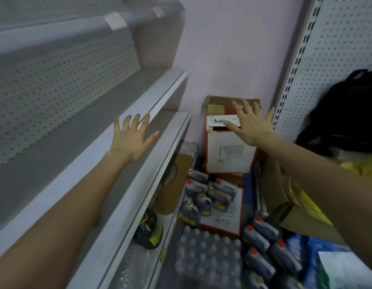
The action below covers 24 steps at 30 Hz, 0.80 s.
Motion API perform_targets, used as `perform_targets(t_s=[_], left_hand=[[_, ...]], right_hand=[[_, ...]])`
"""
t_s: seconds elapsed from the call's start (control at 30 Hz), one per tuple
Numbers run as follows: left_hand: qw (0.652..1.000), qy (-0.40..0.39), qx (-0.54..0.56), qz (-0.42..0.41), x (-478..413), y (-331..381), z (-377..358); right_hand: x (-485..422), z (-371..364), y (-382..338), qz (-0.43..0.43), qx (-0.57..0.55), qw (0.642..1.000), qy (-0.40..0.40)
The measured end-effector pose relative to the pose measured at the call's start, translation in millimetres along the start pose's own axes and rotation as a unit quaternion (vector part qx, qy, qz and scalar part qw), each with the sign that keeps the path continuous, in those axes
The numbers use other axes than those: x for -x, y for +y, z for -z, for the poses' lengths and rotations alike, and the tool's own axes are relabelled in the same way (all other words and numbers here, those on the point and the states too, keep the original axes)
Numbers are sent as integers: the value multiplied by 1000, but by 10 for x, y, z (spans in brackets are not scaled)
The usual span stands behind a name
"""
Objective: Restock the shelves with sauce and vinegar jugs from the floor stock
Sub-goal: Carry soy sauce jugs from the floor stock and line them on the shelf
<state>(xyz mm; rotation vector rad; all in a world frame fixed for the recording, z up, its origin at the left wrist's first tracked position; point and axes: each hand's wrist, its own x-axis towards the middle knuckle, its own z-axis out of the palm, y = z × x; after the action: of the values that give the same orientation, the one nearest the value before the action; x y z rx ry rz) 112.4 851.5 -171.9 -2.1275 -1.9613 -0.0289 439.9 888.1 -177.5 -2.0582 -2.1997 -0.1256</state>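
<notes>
The left hand (132, 138) is spread wide with straight fingers over the front edge of the grey shelf (76, 132) on the left, holding nothing; whether it touches cannot be told. The right hand (251, 124), also splayed and empty, is in front of the far carton (229, 155). Dark red-capped jugs (257, 239) stand on the floor below.

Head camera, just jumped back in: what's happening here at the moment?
A person is reaching out with both hands open, holding nothing. The left hand is spread over the front edge of a grey shelf; whether it touches is unclear. The right hand is in front of a red and white carton standing by the wall. Dark red-capped jugs sit on the floor below, and one dark jug is on a lower shelf. No jug is in hand.
</notes>
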Motion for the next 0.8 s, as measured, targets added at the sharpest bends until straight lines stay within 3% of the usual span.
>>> perform_targets(t_s=[0.47,0.8], left_hand=[[982,-112,67,-134,-326,131,-1322],[956,-211,149,-140,-252,402,-2358]], right_hand=[[225,-965,-241,-73,8,990,-117],[155,-2025,-164,-58,-27,966,-251]])
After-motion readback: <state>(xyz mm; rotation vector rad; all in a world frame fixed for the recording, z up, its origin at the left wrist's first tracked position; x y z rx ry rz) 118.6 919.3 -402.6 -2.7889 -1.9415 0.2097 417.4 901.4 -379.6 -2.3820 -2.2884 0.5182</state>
